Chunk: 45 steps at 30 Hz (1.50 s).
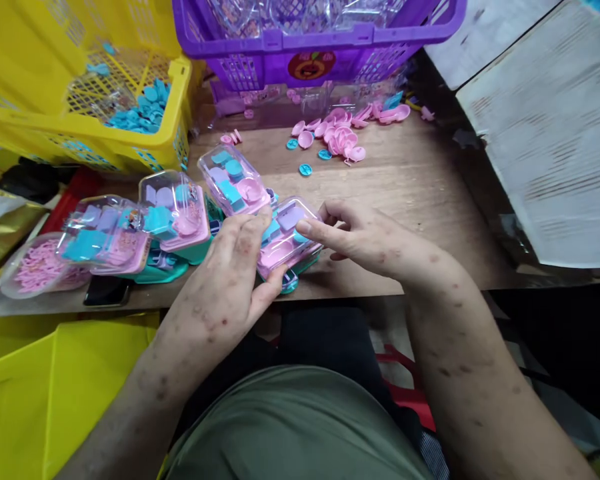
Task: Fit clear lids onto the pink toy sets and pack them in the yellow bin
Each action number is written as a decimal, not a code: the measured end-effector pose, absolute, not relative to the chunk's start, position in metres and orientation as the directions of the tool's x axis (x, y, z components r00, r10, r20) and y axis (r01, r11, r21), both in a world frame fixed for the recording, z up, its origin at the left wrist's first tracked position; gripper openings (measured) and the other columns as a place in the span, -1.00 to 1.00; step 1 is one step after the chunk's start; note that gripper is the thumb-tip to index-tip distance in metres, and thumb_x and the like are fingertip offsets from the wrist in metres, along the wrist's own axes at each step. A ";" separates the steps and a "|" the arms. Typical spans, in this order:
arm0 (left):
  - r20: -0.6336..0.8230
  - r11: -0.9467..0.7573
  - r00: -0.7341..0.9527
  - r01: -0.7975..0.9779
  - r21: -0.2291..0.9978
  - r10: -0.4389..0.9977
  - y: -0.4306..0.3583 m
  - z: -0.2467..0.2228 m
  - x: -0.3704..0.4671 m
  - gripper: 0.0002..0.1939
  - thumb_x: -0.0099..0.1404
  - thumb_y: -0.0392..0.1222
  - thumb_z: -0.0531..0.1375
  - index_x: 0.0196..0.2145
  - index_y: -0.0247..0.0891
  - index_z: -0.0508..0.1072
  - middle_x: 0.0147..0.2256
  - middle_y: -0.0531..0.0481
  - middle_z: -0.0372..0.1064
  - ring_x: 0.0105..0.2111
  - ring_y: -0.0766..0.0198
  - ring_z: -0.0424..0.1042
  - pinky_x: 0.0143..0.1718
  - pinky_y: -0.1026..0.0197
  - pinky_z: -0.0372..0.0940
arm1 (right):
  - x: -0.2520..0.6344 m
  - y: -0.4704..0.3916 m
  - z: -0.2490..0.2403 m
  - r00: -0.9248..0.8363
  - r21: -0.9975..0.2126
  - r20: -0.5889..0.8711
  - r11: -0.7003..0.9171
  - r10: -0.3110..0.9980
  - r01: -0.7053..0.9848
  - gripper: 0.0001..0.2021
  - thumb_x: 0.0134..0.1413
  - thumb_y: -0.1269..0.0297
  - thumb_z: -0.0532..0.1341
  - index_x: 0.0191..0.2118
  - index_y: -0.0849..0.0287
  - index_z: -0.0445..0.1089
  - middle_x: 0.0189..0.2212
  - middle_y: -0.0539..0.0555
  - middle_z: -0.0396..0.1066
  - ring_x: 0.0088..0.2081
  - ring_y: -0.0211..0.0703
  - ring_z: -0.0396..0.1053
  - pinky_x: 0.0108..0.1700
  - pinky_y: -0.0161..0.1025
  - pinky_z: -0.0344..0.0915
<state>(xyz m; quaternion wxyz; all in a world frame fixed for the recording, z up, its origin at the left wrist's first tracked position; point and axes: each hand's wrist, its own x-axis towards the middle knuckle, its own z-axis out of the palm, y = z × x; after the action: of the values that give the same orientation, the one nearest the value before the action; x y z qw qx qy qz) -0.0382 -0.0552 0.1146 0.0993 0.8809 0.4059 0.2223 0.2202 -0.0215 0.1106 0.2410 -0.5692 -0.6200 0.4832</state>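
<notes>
In front of me on the table's edge is a toy box (290, 218) with a clear lid, a pink tray and a teal base. Small purple, teal and pink pieces show through its lid. My left hand (230, 273) is closed around its left side, thumb along the near edge. At its right side, my right hand (360, 237) has curled fingers by the edge and the thumb over the lid. Just behind my left fingers stands another toy box (235, 180). Two similar boxes, a nearer one (177, 213) and a farther one (105, 237), sit to the left.
Loose pink pieces (343, 137) and teal discs (305, 170) lie towards the back. A purple basket (275, 43) of clear parts stands behind; a yellow basket (180, 100) holds teal pieces. At left are a bowl of pink bits (40, 267) and a phone (107, 291).
</notes>
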 end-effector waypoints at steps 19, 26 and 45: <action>0.392 -0.633 0.519 0.730 0.258 0.759 -0.043 0.101 -0.027 -0.39 0.52 -0.16 0.31 0.39 -0.19 0.17 0.24 -0.31 0.38 0.29 -0.24 0.49 0.27 -0.26 0.52 | 0.218 -0.025 0.039 -0.379 -0.880 0.217 0.349 0.899 0.323 -0.05 0.17 -0.41 0.47 0.49 0.03 0.33 0.41 0.21 0.44 0.43 0.36 0.38 0.53 0.31 0.29; 0.352 -0.645 0.577 0.757 0.109 0.737 -0.046 0.096 -0.023 -0.34 0.58 -0.17 0.24 0.46 -0.31 0.05 0.29 -0.46 0.31 0.33 -0.33 0.43 0.30 -0.35 0.46 | 0.219 -0.022 0.033 -0.401 -0.869 0.284 0.410 0.871 0.276 -0.09 0.20 -0.32 0.49 0.49 0.03 0.33 0.43 0.20 0.44 0.44 0.31 0.39 0.52 0.24 0.31; 0.376 -0.539 0.387 0.642 0.545 0.842 -0.074 0.136 -0.073 -0.27 0.48 0.02 0.35 0.46 -0.10 0.18 0.39 -0.25 0.32 0.22 -0.07 0.56 0.23 -0.15 0.58 | 0.220 -0.074 0.069 -0.114 -0.961 -0.083 -0.049 0.990 0.273 -0.22 0.29 -0.28 0.40 0.41 0.12 0.38 0.23 0.34 0.57 0.01 0.13 0.69 0.01 0.06 0.69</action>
<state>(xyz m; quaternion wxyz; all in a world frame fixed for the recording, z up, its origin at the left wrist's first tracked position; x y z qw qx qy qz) -0.0729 -0.0743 0.1362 0.1576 0.8178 0.4537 0.3171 0.2203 -0.0736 0.0690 0.3781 -0.5477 -0.5766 0.4739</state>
